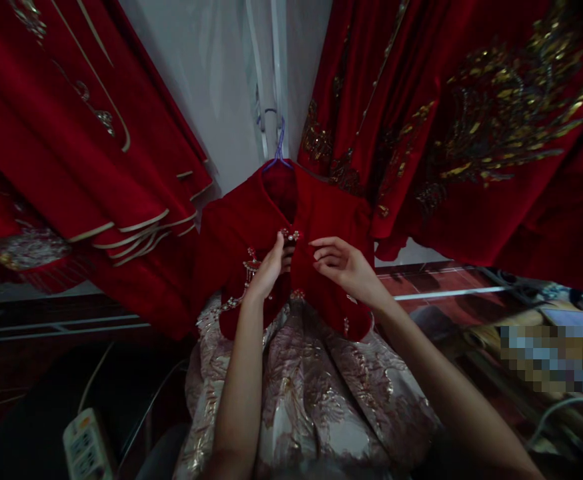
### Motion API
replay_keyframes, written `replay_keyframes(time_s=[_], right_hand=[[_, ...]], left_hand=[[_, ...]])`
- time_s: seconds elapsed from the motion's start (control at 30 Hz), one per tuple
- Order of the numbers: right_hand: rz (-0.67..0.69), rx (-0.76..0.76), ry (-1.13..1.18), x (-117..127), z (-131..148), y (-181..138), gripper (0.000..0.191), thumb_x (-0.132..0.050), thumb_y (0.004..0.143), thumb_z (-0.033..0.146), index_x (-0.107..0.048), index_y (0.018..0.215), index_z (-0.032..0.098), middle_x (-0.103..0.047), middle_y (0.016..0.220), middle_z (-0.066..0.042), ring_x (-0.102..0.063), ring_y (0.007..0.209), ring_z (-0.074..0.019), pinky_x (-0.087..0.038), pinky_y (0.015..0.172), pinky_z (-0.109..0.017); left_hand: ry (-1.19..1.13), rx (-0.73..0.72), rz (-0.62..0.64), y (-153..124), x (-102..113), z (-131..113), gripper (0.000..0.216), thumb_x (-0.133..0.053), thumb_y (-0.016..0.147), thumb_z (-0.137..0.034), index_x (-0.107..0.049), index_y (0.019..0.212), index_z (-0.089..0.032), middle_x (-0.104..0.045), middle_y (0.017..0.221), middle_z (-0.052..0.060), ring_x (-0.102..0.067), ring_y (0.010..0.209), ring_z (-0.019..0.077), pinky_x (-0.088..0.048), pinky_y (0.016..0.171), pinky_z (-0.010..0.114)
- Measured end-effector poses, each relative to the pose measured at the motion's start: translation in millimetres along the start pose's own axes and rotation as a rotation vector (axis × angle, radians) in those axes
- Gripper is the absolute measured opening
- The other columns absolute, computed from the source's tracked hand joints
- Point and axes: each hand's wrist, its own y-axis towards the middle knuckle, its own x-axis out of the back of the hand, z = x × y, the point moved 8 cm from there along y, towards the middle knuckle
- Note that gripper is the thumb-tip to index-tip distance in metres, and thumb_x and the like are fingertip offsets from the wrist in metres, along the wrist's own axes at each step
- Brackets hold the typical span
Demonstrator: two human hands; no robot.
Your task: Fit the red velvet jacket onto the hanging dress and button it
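Note:
A small red velvet jacket (321, 213) hangs on a blue hanger (278, 150) in front of me, over a pale brocade skirt (316, 393). My left hand (267, 268) pinches the left front edge of the jacket beside a beaded clasp (290, 235). My right hand (344, 265) grips the right front edge, fingers curled toward the clasp. Both hands meet at the jacket's front opening. Beaded trim (249, 267) hangs on the jacket's left side.
Large red garments with gold embroidery hang at the left (71, 147) and right (471, 133). A white pole (271, 80) runs up the pale wall behind. A white power strip (86, 447) lies at the lower left. Cables (561, 407) and clutter sit at the right.

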Motion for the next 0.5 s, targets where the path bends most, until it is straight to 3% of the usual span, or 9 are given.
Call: replay_keyframes(time_s=[0.1, 0.2, 0.27, 0.33, 0.43, 0.5], right_hand=[[-0.011, 0.028, 0.0, 2.5, 6.9, -6.4, 0.03, -0.066, 0.075, 0.022, -0.06, 0.104, 0.019, -0.065, 0.096, -0.005, -0.064, 0.088, -0.0137, -0.053, 0.084, -0.03], [-0.035, 0.141, -0.187, -2.4, 19.8, -15.1, 0.025, -0.062, 0.079, 0.019, -0.064, 0.103, 0.023, -0.063, 0.112, -0.005, -0.061, 0.104, -0.0162, -0.051, 0.091, -0.032], [-0.034, 0.192, -0.321, -13.2, 25.7, -21.5, 0.021, -0.061, 0.08, 0.019, -0.067, 0.099, 0.023, -0.062, 0.109, -0.004, -0.062, 0.097, -0.015, -0.053, 0.082, -0.028], [0.039, 0.165, -0.348, -32.6, 22.1, -27.1, 0.017, -0.058, 0.083, 0.022, -0.066, 0.098, 0.023, -0.064, 0.096, -0.003, -0.062, 0.08, -0.012, -0.053, 0.065, -0.023], [0.139, 0.107, -0.309, -64.9, 8.8, -33.4, 0.019, -0.056, 0.086, 0.028, -0.06, 0.104, 0.021, -0.062, 0.088, -0.002, -0.059, 0.069, -0.01, -0.051, 0.056, -0.021], [0.092, 0.12, -0.327, -77.7, 1.8, -33.0, 0.022, -0.057, 0.086, 0.03, -0.056, 0.106, 0.02, -0.06, 0.093, -0.004, -0.058, 0.073, -0.0109, -0.052, 0.058, -0.022]], left_hand=[[-0.136, 0.107, 0.163, -9.9, -6.2, 13.5, 0.074, -0.03, 0.081, -0.075, -0.05, 0.126, -0.019, -0.064, 0.115, 0.013, -0.064, 0.099, 0.0221, -0.049, 0.085, 0.035], [-0.029, 0.126, 0.227, -24.0, 5.5, 14.7, 0.059, -0.054, 0.08, -0.06, -0.051, 0.123, -0.019, -0.065, 0.111, 0.01, -0.064, 0.098, 0.0202, -0.05, 0.084, 0.032], [0.107, 0.073, 0.206, -32.9, 18.9, 8.1, 0.051, -0.069, 0.076, -0.04, -0.052, 0.119, -0.02, -0.067, 0.104, 0.006, -0.064, 0.093, 0.0168, -0.05, 0.082, 0.028], [0.199, 0.044, 0.228, -42.6, 27.2, 1.1, 0.047, -0.072, 0.073, -0.029, -0.052, 0.115, -0.02, -0.066, 0.097, 0.004, -0.063, 0.088, 0.0143, -0.051, 0.079, 0.026], [0.237, 0.037, 0.224, -54.1, 39.3, -8.8, 0.038, -0.067, 0.078, -0.03, -0.053, 0.112, -0.019, -0.062, 0.095, 0.003, -0.063, 0.083, 0.013, -0.054, 0.073, 0.025], [0.232, 0.031, 0.171, -58.0, 49.2, -14.4, 0.036, -0.065, 0.08, -0.031, -0.052, 0.112, -0.02, -0.058, 0.098, 0.003, -0.063, 0.084, 0.0131, -0.056, 0.073, 0.027]])
